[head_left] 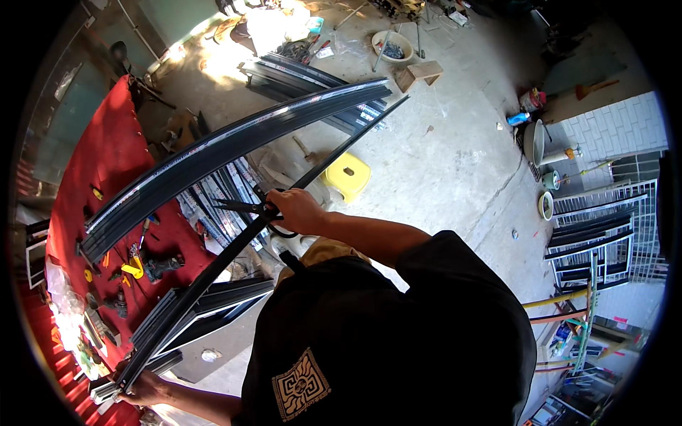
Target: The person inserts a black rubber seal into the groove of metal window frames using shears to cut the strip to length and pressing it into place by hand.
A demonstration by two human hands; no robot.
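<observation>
My right hand is closed around a pair of black scissors, whose blades point left across a long black metal profile. Whether those fingers also grip the profile, I cannot tell. The profile slants from lower left up to the right. Near its lower end my left hand is closed on it, the fingers partly hidden. Beyond it lies a bundle of black profiles with a pale printed strip, one end over a red-covered table.
Hand tools and a yellow-handled tool lie on the red cover. A yellow stool stands on the concrete floor. More profiles are stacked beside the table. Farther off are a tub and, at right, white metal racks.
</observation>
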